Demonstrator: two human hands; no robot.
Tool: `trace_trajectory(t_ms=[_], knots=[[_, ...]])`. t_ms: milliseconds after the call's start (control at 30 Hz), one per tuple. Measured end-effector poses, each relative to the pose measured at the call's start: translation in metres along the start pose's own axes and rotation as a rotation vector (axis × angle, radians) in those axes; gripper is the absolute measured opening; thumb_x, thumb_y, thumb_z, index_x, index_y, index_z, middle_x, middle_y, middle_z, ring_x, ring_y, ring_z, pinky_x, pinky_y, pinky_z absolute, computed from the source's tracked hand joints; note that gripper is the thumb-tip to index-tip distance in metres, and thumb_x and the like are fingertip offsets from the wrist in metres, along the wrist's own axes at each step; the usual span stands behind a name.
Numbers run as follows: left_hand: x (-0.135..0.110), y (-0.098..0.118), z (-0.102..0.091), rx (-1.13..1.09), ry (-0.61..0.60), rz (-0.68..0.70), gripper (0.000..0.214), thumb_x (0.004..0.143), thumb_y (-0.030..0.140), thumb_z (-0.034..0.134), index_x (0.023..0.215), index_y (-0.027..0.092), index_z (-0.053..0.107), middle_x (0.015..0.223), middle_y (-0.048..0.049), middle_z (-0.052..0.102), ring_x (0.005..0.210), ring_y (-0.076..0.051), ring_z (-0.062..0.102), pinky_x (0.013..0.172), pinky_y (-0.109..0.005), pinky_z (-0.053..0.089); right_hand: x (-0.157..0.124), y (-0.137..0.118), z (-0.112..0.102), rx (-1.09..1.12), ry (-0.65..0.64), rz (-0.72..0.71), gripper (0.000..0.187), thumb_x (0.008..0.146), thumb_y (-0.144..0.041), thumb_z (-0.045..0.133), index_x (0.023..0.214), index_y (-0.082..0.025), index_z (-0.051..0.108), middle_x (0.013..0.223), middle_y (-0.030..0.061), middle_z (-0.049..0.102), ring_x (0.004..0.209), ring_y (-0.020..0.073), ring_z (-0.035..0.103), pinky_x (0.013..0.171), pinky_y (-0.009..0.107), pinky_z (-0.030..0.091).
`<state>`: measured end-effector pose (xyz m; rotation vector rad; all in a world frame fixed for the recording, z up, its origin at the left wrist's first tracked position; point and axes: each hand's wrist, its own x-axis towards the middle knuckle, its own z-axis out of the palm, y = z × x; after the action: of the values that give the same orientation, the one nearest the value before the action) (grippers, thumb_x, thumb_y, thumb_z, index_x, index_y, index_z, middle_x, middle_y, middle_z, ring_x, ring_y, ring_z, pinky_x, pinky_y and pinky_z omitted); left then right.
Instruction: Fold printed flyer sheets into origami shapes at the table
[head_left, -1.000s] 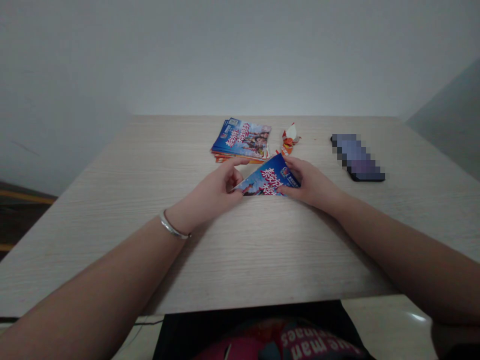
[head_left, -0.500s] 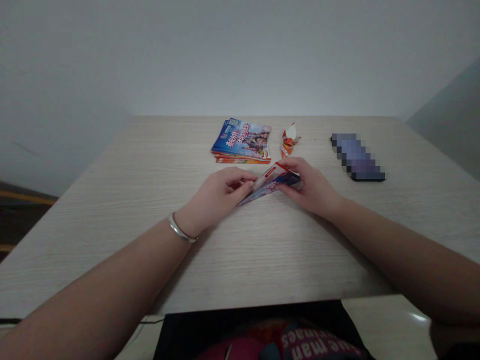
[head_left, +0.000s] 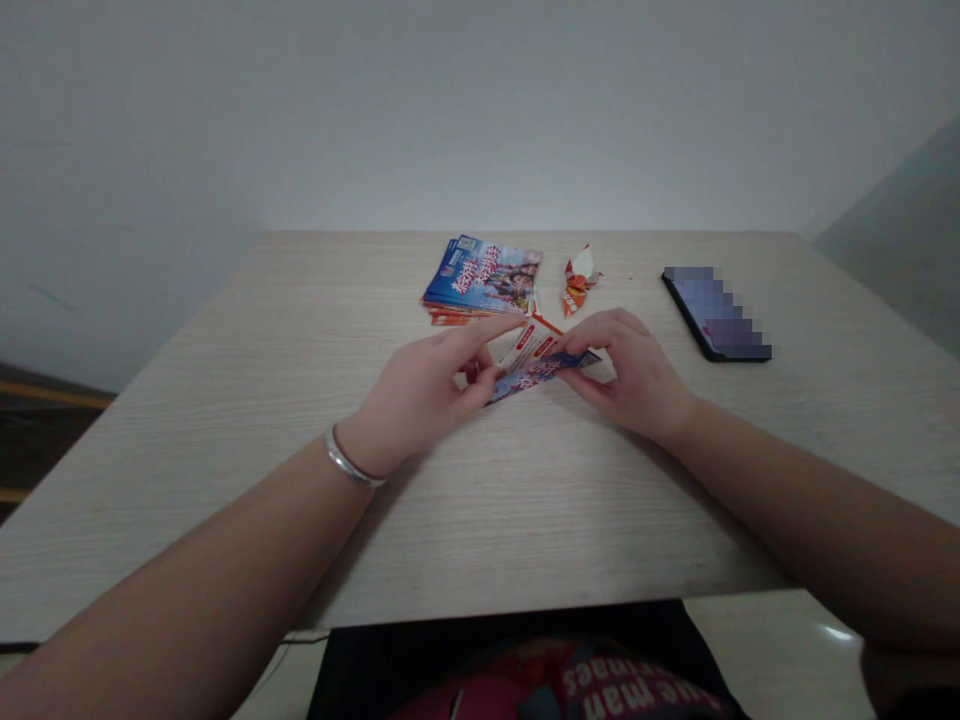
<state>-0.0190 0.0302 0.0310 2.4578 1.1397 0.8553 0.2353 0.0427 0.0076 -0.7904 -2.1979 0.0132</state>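
A folded paper leaflet (head_left: 534, 362), blue printed outside and white and red inside, is held between both hands low over the wooden table (head_left: 300, 340). My left hand (head_left: 427, 385), with a silver bangle on the wrist, pinches the leaflet's left end with the index finger stretched out over it. My right hand (head_left: 630, 370) grips the right end, fingers curled on the paper. Just behind the hands lies a stack of the same blue leaflets (head_left: 486, 282).
A small folded orange-and-white paper figure (head_left: 578, 280) stands right of the stack. A dark phone (head_left: 716, 312) lies flat at the right. The table meets a plain wall at the back. My lap shows below the near edge.
The flat blue triangle of paper has been lifted and partly opened, so its white and red inner side shows. Both hands stayed in place; my left index finger has stretched out.
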Motion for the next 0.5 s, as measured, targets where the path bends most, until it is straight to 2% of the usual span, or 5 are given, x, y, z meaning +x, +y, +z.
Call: trace_trajectory(t_ms=[100, 233, 367, 433, 500], knots=[[-0.001, -0.001, 0.0, 0.117, 0.023, 0.067, 0.046, 0.091, 0.018, 0.052, 0.136, 0.025, 0.059, 0.106, -0.0042, 0.072, 0.085, -0.015, 0.066, 0.08, -0.028, 0.052, -0.002, 0.0, -0.001, 0.022, -0.071, 0.04, 0.026, 0.084, -0.015, 0.06, 0.108, -0.025, 0.064, 0.094, 0.0034, 0.072, 0.088, 0.0212, 0.065, 0.079, 0.037, 0.053], [-0.001, -0.006, -0.002, 0.189, 0.01, 0.038, 0.047, 0.09, 0.014, 0.049, 0.135, 0.024, 0.061, 0.107, -0.0056, 0.071, 0.087, -0.016, 0.065, 0.081, -0.03, 0.052, -0.004, 0.005, -0.004, 0.028, -0.209, -0.111, 0.026, 0.09, -0.015, 0.055, 0.108, -0.027, 0.07, 0.099, 0.0055, 0.07, 0.093, 0.0201, 0.064, 0.083, 0.036, 0.052], [-0.001, -0.011, -0.007, 0.25, -0.085, -0.045, 0.04, 0.088, 0.014, 0.05, 0.122, 0.02, 0.07, 0.098, -0.0065, 0.072, 0.082, -0.018, 0.064, 0.078, -0.032, 0.052, -0.008, 0.017, -0.005, 0.039, -0.32, -0.125, 0.021, 0.086, -0.016, 0.058, 0.099, -0.024, 0.072, 0.101, 0.0067, 0.07, 0.095, 0.0206, 0.064, 0.084, 0.036, 0.053], [0.0, -0.013, -0.008, 0.249, -0.153, -0.03, 0.034, 0.09, 0.016, 0.048, 0.112, 0.018, 0.074, 0.1, -0.0079, 0.072, 0.087, -0.02, 0.065, 0.083, -0.035, 0.052, -0.01, 0.023, -0.005, 0.072, -0.363, -0.095, 0.022, 0.082, -0.014, 0.06, 0.098, -0.024, 0.071, 0.108, 0.0069, 0.07, 0.099, 0.0207, 0.065, 0.088, 0.037, 0.053], [0.0, -0.017, -0.007, 0.248, -0.191, 0.023, 0.034, 0.091, 0.015, 0.047, 0.112, 0.018, 0.074, 0.105, -0.0092, 0.07, 0.094, -0.021, 0.064, 0.088, -0.037, 0.052, -0.011, 0.027, -0.006, 0.124, -0.395, -0.071, 0.024, 0.079, -0.012, 0.06, 0.097, -0.023, 0.069, 0.115, 0.0079, 0.07, 0.105, 0.0209, 0.066, 0.091, 0.037, 0.053]])
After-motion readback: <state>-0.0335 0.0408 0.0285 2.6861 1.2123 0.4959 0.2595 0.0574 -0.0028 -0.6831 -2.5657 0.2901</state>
